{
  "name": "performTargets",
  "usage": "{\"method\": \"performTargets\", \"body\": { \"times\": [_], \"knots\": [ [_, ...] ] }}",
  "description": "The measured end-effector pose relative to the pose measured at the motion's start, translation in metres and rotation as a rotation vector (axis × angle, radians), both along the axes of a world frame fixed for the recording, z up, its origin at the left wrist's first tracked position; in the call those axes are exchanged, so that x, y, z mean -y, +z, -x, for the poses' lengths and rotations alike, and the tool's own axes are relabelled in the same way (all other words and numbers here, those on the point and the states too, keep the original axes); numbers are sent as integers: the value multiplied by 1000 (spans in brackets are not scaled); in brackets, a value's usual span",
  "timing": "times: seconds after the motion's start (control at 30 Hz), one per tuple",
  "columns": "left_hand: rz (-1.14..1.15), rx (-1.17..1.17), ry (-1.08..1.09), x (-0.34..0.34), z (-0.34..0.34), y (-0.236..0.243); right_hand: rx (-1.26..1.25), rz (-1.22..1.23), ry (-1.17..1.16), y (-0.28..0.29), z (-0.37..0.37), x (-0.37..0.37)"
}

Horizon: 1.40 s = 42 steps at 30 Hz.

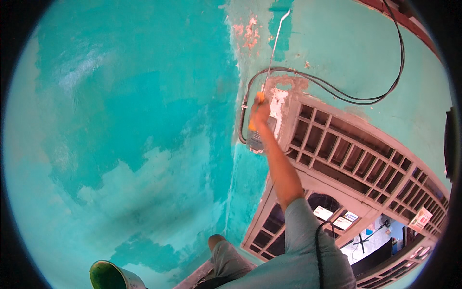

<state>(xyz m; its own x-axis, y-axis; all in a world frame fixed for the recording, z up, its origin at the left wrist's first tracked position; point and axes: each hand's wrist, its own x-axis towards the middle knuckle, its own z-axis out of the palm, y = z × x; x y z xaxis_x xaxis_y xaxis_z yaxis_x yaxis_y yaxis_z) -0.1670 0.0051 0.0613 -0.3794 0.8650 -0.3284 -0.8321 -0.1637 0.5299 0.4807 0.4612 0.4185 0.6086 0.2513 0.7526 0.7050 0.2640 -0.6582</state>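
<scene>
My right hand (260,114) reaches up, its fingers closed round the orange handle of a long paint roller (272,57). A thin metal rod runs up from the handle and bends at its tip, over a darker teal painted patch (284,34); I cannot make out a roller sleeve against the wall. Behind the hand, a grey electric meter box (262,137) is fixed to the wall beside the corner. My left hand is out of sight. At the lower left a pail (126,278) with a green-stained inside shows its rim.
The teal wall (144,96) on the left has darker and paler patches. Black cables (361,100) loop from the meter across the right wall. A brown window grille (337,144) and a framed opening lie to the right. My bent knee (216,241) shows below.
</scene>
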Motion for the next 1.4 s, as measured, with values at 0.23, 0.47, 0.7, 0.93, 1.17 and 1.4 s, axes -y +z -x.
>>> {"method": "performTargets", "body": {
  "times": [0.23,0.47,0.7,0.93,1.17,1.4],
  "knots": [
    [-1,-15,6,1,1,3,-29,-40,73,3,21,-2],
    [-35,-79,-7,3,-6,7,-131,59,116,82,8,-35],
    [-19,-3,2,9,4,0,-35,19,114,41,12,-28],
    [-17,-2,-18,1,1,-2,-174,168,157,99,-14,-40],
    [-32,8,3,12,8,-9,64,-12,66,-13,19,-19],
    [-11,-42,32,13,-8,13,-137,111,234,90,22,-17]
  ]
}}
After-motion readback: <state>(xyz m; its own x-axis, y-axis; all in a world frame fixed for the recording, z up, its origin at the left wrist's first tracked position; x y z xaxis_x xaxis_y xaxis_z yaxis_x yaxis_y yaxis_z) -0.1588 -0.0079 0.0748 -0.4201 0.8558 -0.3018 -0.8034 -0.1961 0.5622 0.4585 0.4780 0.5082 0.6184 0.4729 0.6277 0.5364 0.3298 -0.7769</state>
